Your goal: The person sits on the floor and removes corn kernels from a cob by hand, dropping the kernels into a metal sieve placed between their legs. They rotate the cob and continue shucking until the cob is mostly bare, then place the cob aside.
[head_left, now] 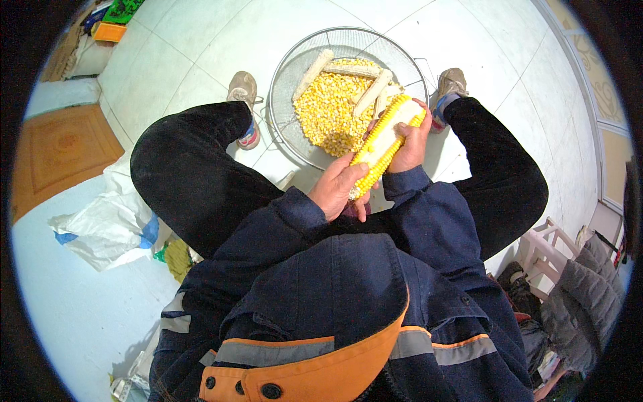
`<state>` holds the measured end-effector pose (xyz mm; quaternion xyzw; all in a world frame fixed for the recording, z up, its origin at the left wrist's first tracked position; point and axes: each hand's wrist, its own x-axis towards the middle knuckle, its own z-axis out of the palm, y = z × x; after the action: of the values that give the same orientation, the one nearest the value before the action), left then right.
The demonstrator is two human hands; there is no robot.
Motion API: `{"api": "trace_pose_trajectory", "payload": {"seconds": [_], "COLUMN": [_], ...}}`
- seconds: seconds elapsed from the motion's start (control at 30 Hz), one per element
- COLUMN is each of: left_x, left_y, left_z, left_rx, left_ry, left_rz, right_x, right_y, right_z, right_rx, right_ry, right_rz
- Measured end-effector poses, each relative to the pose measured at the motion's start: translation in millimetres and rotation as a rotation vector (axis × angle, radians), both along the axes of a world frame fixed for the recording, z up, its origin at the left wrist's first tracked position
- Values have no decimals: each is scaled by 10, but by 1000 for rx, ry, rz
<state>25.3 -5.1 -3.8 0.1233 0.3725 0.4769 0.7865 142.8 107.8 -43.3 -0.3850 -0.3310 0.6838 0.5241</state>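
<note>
Both my hands hold one ear of yellow corn (pixel 384 148), tilted, its upper end towards the right. Kernels are gone from a broad pale strip along its top face. My left hand (pixel 337 186) grips the lower end, its thumb on the cob. Around the upper end is my right hand (pixel 412 138), with the thumb against the bare strip. Beyond them a round wire-mesh basket (pixel 284 83) stands on the floor, holding loose corn kernels (pixel 326 108). Several stripped cobs (pixel 372 93) lie on the kernels. The undersides of the fingers are partly hidden.
My shoes (pixel 243 93) rest on the tiled floor (pixel 211 45) either side of the basket. A white plastic bag (pixel 108 226) lies at the left, near a brown wooden panel (pixel 65 156). At the right are a pale stool (pixel 545 251) and a grey padded garment (pixel 582 301).
</note>
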Motion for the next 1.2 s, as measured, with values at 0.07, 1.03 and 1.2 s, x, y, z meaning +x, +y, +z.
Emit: {"api": "trace_pose_trajectory", "payload": {"seconds": [0.07, 1.03, 1.2], "left_x": [-2, -2, -37], "left_y": [3, 61, 31], "left_z": [-9, -13, 47], "left_rx": [-20, -120, -89], "left_ry": [20, -292, -340], "left_rz": [1, 39, 9], "right_x": [13, 85, 53], "right_y": [-30, 87, 50], "right_z": [31, -170, -56], "right_rx": [-17, -215, -189], "right_ry": [-5, 98, 101], "right_rz": [22, -77, -75]}}
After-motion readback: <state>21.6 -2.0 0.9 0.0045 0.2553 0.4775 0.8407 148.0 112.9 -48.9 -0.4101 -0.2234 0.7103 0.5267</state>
